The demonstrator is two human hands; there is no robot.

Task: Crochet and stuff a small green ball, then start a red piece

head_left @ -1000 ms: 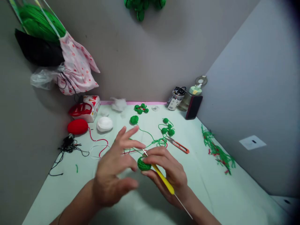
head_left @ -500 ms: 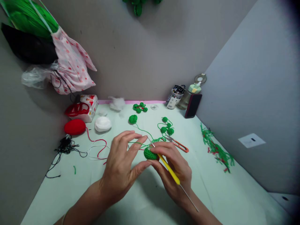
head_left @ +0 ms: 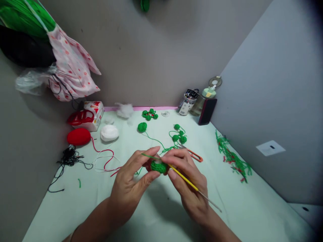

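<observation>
Between thumb and fingers, my left hand (head_left: pixel 132 179) grips a small green crocheted piece (head_left: pixel 158 167) with white stuffing showing at its top. Green yarn runs over the left index finger. My right hand (head_left: pixel 190 181) is closed around a crochet hook (head_left: pixel 188 180) with a yellow handle; its metal tip reaches to the top of the green piece, and its bare rear end points down to the right. Beyond the hands, a green yarn ball (head_left: pixel 142 127) trails a strand toward them. Thread snips (head_left: pixel 195 156) with orange handles lie just past the right hand.
Left on the table are a red yarn ball (head_left: pixel 78 136), a white yarn ball (head_left: pixel 109 133) and tangled black yarn (head_left: pixel 70 157). Farther back lie small green crocheted balls (head_left: pixel 181 133). A phone (head_left: pixel 207 111) leans near a bottle. Yarn scraps (head_left: pixel 233 156) line the right edge.
My left hand has come in and taken hold of the green piece, which has shifted left and tipped so white stuffing shows. The hook now lies at a flatter slant.
</observation>
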